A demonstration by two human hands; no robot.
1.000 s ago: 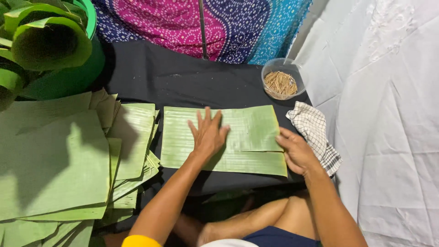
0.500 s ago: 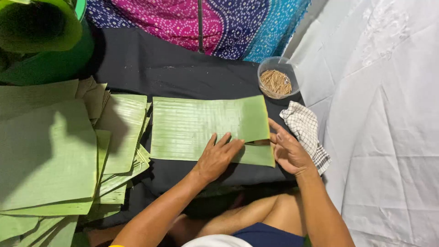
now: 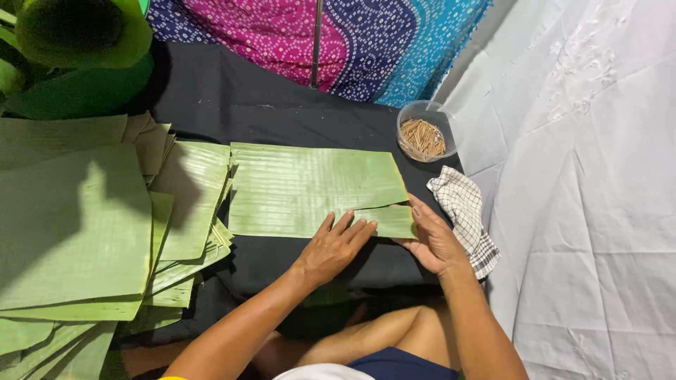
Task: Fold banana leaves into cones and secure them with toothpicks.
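A rectangular green banana leaf sheet lies flat on a black cloth in front of me. My left hand rests palm down at the sheet's near edge, fingers spread and touching the leaf. My right hand is at the sheet's near right corner, fingers against a narrow leaf strip that overlaps the bottom edge. Neither hand clearly grips anything.
Stacks of cut banana leaf pieces cover the left side. Rolled leaves sit at the top left. A clear bowl of small wooden sticks stands at the back right, with a checked cloth beside it. White fabric lies to the right.
My left hand slid from the middle of the leaf back to its near edge. My right hand stayed at the near right corner. The view shifted slightly.
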